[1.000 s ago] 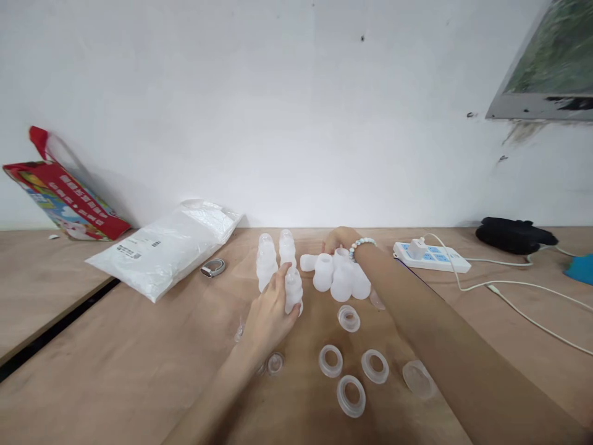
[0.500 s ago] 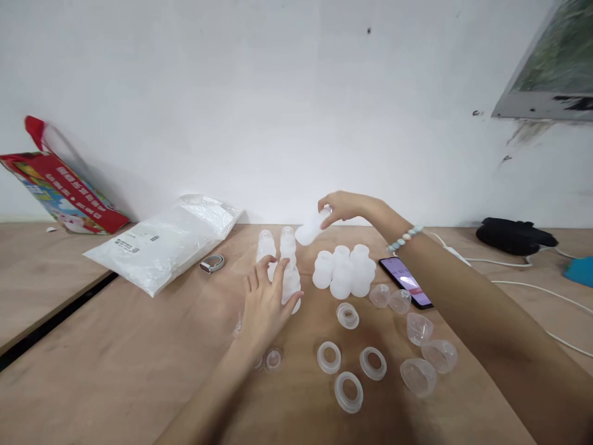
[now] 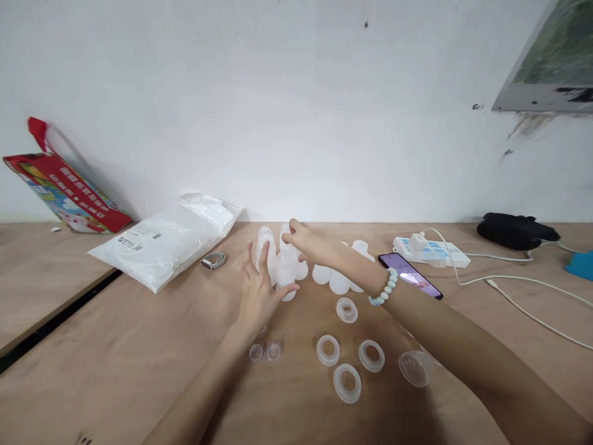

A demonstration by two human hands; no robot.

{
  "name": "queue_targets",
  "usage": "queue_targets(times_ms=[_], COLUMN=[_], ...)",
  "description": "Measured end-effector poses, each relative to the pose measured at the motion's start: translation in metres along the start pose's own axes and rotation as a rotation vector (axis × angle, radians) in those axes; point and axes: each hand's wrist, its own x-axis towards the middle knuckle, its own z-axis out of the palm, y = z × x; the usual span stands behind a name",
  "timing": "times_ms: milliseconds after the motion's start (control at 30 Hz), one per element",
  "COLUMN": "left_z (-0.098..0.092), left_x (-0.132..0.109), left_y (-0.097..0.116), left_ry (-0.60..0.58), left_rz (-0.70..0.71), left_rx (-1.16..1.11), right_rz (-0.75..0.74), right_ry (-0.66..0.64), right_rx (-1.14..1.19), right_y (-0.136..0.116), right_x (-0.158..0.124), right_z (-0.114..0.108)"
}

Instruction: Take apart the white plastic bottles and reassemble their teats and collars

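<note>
My right hand (image 3: 306,240) reaches across to the front of the standing group, its fingers closed around the top of a frosted white plastic bottle (image 3: 288,262). Beside it, my left hand (image 3: 258,287) has its fingers spread, close to the bottles and gripping nothing. More bottles with clear domed tops (image 3: 265,236) stand behind both hands. To the right, a cluster of open white bottles (image 3: 340,283) is partly covered by my right forearm. Several translucent screw rings (image 3: 347,383) lie nearer to me, and small clear teats (image 3: 273,351) rest below my left wrist.
A clear cap (image 3: 416,369) shows beside my right forearm, which hides others. Farther right are a phone (image 3: 410,275), a power strip (image 3: 433,252), white cables and a black pouch (image 3: 516,233). A white plastic parcel (image 3: 167,241), a watch (image 3: 213,261) and a red bag (image 3: 88,198) occupy the left.
My right hand has carried the white bottle left and down, into the group by my left hand. My right forearm now covers most of the clear caps and uncovers the power strip.
</note>
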Motion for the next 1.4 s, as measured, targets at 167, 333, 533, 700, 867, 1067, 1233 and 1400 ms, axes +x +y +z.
queue_targets(times_ms=[167,333,533,700,867,1067,1233,1400], left_z=[-0.002,-0.008,-0.007,-0.007,-0.006,-0.041,-0.082,-0.077], left_x=[0.000,-0.002,0.001,0.000,0.001,0.018,0.019,-0.003], left_y=[0.001,0.007,0.005,0.006,0.001,0.006,0.028,0.041], left_ry=[-0.086,-0.184,-0.244,-0.272,-0.247,-0.111,-0.417,-0.958], left_rz=[-0.130,-0.232,-0.323,-0.306,-0.242,-0.128,0.036,0.072], left_rx=[-0.028,0.056,0.048,0.029,0.042,0.038,-0.138,0.105], right_rz=[-0.010,0.019,0.087,0.087,0.084,0.126,0.265,0.312], right_ry=[0.062,0.115,0.144,0.153,0.178,0.240,0.358,0.241], right_rx=[0.015,0.055,0.125,0.198,0.248,0.296,0.356,0.331], right_y=[-0.002,0.001,0.007,0.009,0.005,0.012,0.026,0.014], right_x=[0.001,-0.001,-0.009,0.002,0.013,-0.025,-0.075,-0.118], right_z=[0.027,0.026,0.024,0.039,0.041,0.009,-0.006,-0.003])
